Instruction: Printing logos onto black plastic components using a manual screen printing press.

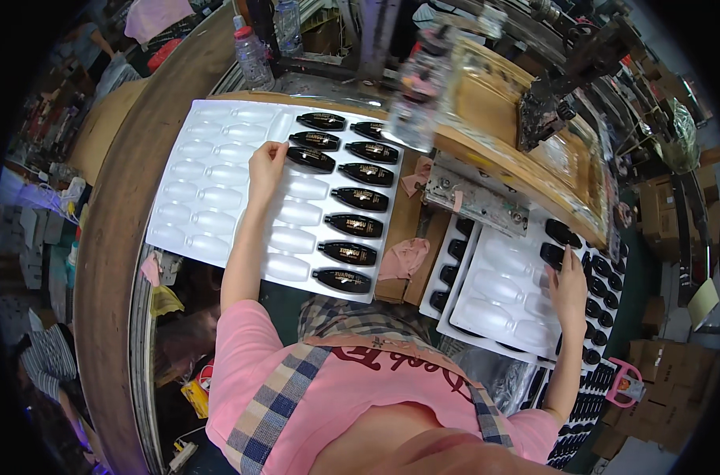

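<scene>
At a white moulded tray [295,187], my left hand [267,162] pinches the left end of a glossy black barrel-shaped piece [310,159] with gold printing. Similar printed pieces fill the right column of this tray, and a few lie at the top of the column beside it. The lower pockets in that column hold none. My right hand [567,283] reaches over a second white tray [499,273] on the right. Its thumb and fingers close around a black piece [556,256], partly hidden by the fingertips. Another black piece [563,233] lies just above.
A wooden-framed printing screen [526,142] and its metal arm stand beyond the trays. Bottles [253,59] stand at the back. Pink cloths [403,260] lie between the trays. More trays of black pieces [601,293] are at the right, near cardboard boxes [677,372].
</scene>
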The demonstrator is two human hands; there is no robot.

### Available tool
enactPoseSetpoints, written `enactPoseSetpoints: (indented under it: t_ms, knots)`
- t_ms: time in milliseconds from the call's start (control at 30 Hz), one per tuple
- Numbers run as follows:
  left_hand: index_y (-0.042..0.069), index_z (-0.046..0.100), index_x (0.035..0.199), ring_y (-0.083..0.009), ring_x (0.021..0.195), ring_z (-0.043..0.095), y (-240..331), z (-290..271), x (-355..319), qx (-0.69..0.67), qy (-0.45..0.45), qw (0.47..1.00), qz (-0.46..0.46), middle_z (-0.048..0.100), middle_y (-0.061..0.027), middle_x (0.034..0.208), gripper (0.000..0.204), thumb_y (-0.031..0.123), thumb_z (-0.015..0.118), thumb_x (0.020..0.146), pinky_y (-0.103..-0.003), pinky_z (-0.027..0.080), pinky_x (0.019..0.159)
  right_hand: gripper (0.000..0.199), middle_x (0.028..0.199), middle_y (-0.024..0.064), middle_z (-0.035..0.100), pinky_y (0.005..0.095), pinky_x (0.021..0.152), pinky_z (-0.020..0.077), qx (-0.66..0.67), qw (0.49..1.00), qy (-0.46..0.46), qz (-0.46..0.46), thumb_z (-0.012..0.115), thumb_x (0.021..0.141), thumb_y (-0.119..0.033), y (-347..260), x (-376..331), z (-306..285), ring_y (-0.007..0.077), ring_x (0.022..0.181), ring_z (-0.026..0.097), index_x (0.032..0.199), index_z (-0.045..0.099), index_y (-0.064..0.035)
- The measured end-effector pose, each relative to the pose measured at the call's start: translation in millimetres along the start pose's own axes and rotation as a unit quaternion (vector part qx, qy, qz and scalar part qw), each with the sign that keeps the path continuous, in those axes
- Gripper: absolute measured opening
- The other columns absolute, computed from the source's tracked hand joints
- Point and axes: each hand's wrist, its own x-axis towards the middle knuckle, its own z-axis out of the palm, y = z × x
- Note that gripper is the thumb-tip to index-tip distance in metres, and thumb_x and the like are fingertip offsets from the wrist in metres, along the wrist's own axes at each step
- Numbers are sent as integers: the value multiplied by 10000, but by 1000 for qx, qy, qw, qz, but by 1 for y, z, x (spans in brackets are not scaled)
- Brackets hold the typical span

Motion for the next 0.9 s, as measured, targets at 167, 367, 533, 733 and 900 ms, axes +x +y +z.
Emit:
enactPoseSetpoints:
  t_ms: [167,367,533,733,900]
  knots:
    - [-34,585,873,-251,673,565,8,-2,-3,114,77,974,179,600,-138,766,189,118,589,761,-320,445,633,517,970,164,496,378,770,400,-6,1000,9,-5,654,668,-69,3,1,-18,318,907,469,1142,456,-13]
    - [29,572,952,-298,850,534,126,32,-11,-36,-49,979,195,578,-152,867,204,92,565,758,-362,412,763,454,946,94,532,233,578,408,273,950,2,153,640,710,-52,-13,8,-31,144,628,504,1114,437,-28]
    - [35,574,962,-274,925,544,148,132,-3,24,-125,894,430,595,-122,909,261,212,521,778,-337,434,796,535,998,43,518,215,621,395,467,880,83,-16,697,651,-85,-33,41,-18,121,798,491,1128,459,-36]
    - [2,582,952,-175,823,546,192,137,17,-212,-239,906,277,595,-79,867,252,206,532,813,-274,440,741,546,1030,109,547,282,830,375,488,871,28,-50,717,677,-262,-84,90,-25,200,945,499,1092,492,12]
    - [-26,589,943,-93,738,547,187,64,17,-376,-212,895,117,596,-44,832,253,202,542,843,-222,446,695,631,1073,161,535,301,880,350,376,922,-4,-91,648,707,-435,-134,110,-24,250,988,502,1103,488,30]
